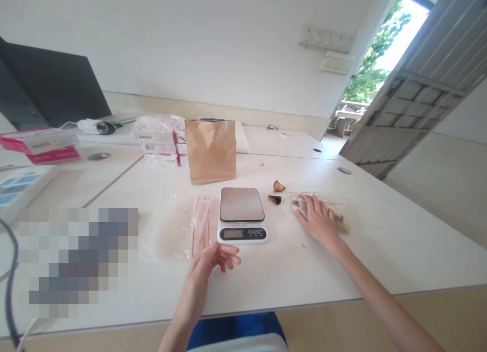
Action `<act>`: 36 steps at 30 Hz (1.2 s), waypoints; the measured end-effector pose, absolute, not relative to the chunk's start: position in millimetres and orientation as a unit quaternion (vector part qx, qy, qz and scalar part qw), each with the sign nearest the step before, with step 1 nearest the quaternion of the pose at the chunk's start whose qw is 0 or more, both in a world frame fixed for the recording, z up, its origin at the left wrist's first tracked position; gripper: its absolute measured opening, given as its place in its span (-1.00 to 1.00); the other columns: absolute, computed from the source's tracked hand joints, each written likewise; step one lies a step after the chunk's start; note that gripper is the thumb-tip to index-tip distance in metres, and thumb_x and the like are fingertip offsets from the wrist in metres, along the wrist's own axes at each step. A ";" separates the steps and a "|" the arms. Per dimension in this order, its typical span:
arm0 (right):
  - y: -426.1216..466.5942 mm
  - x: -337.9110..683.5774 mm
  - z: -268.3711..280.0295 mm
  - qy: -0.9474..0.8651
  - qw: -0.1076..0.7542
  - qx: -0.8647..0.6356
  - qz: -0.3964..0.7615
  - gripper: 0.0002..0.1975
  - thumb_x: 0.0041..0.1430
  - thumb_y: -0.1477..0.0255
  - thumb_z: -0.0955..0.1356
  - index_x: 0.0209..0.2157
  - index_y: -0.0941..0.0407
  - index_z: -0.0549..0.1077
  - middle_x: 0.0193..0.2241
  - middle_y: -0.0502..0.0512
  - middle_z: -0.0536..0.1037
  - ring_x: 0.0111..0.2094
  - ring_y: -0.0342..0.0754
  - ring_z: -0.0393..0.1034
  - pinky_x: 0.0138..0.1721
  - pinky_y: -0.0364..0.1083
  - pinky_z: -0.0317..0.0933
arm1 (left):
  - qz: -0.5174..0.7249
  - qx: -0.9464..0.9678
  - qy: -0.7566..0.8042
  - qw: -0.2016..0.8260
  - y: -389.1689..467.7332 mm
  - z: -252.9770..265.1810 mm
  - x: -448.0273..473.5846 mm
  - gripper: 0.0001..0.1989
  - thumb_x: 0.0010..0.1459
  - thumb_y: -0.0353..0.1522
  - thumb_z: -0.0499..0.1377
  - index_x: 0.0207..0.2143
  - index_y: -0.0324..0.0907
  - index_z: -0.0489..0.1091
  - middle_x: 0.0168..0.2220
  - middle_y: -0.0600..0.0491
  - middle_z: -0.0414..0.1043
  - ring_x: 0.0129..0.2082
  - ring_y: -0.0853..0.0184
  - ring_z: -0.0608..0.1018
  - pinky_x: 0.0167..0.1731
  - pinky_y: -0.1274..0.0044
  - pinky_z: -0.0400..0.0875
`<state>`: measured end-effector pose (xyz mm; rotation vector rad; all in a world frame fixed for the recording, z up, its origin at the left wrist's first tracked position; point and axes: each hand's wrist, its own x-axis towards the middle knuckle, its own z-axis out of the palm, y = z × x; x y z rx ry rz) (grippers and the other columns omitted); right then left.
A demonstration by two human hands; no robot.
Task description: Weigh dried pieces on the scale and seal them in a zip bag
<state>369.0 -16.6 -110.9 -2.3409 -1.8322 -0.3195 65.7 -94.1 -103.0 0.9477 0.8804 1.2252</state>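
Note:
My right hand [318, 221] is over a clear plastic zip bag [341, 223] at the right, fingers gripping it from above. Brownish-grey pieces show through the plastic; the hand covers part of them. My left hand [216, 256] hovers in front of the kitchen scale [242, 205], fingers loosely bent and apart, holding nothing. The scale has a bare metal plate and a small display. Between scale and bag lie a brown curved piece [279, 186] and a dark curved piece [274, 200]. Left of the scale are flat zip bags with red stripes [200, 222].
A brown paper pouch [211, 151] stands upright behind the scale. Wrapped pink and white boxes [162, 141] are stacked beside it. Far left are a monitor [57, 83], pink boxes [53, 144] and a black cable [11, 291]. A pixelated patch hides part of the table.

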 end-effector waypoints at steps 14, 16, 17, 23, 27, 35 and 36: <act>65.1 330.4 -105.5 -0.750 0.092 -0.655 0.002 -0.49 0.26 0.15 0.16 0.15 0.09 0.25 0.29 0.32 0.03 0.25 0.31 -0.02 0.12 0.26 0.04 | 0.503 0.458 0.378 0.628 -92.3 -107.7 63.2 -0.56 0.20 -0.11 0.02 -0.41 -0.23 0.52 -0.45 -0.04 0.52 -0.44 0.32 0.42 -0.38 0.52 0.26; 69.4 330.8 -108.8 -0.753 0.122 -0.646 -0.024 -0.61 0.28 0.27 0.16 0.03 0.14 0.36 0.20 0.33 0.18 0.17 0.24 0.11 0.10 0.19 0.08 | 0.498 0.463 0.378 0.629 -92.4 -108.7 62.9 -0.56 0.20 -0.11 0.02 -0.41 -0.23 0.52 -0.44 -0.04 0.52 -0.43 0.32 0.42 -0.37 0.52 0.26; 70.0 331.5 -109.7 -0.755 0.135 -0.641 -0.035 -0.65 0.28 0.32 0.16 -0.01 0.15 0.39 0.14 0.33 0.24 0.12 0.20 0.15 0.10 0.16 0.08 | 0.494 0.465 0.379 0.629 -92.4 -109.3 62.8 -0.56 0.21 -0.11 0.01 -0.41 -0.23 0.53 -0.44 -0.04 0.52 -0.43 0.33 0.42 -0.37 0.52 0.26; 70.7 339.6 -114.5 -0.749 0.188 -0.633 -0.046 -0.77 0.22 0.36 0.23 -0.18 0.13 0.44 -0.02 0.28 0.32 0.00 0.13 0.20 0.06 0.08 0.11 | 0.484 0.471 0.387 0.628 -91.8 -110.5 63.0 -0.57 0.22 -0.12 0.01 -0.39 -0.23 0.53 -0.41 -0.04 0.52 -0.41 0.32 0.42 -0.35 0.52 0.26; 76.3 342.4 -114.9 -0.751 0.226 -0.620 -0.028 -0.85 0.16 0.43 0.25 -0.33 0.12 0.45 -0.22 0.19 0.45 -0.09 0.07 0.29 0.02 0.07 0.11 | 0.519 0.439 0.382 0.626 -91.0 -108.0 63.0 -0.58 0.19 -0.11 0.03 -0.43 -0.23 0.50 -0.47 -0.03 0.49 -0.45 0.34 0.40 -0.39 0.53 0.25; 68.5 279.7 -84.5 -0.777 0.321 -0.541 0.025 -0.83 0.16 0.31 0.31 -0.37 0.10 0.46 -0.26 0.12 0.53 -0.19 -0.03 0.37 -0.15 -0.07 0.19 | 0.570 0.365 0.383 0.629 -90.0 -106.2 63.2 -0.60 0.12 -0.09 0.09 -0.55 -0.22 0.41 -0.58 0.03 0.39 -0.54 0.38 0.35 -0.47 0.54 0.21; 66.5 270.1 -81.9 -0.790 0.323 -0.520 0.043 -0.83 0.16 0.31 0.32 -0.38 0.10 0.47 -0.26 0.11 0.54 -0.19 -0.04 0.37 -0.14 -0.07 0.18 | 0.567 0.368 0.381 0.630 -89.7 -106.3 63.4 -0.60 0.12 -0.09 0.09 -0.55 -0.22 0.41 -0.57 0.03 0.39 -0.54 0.38 0.34 -0.47 0.54 0.20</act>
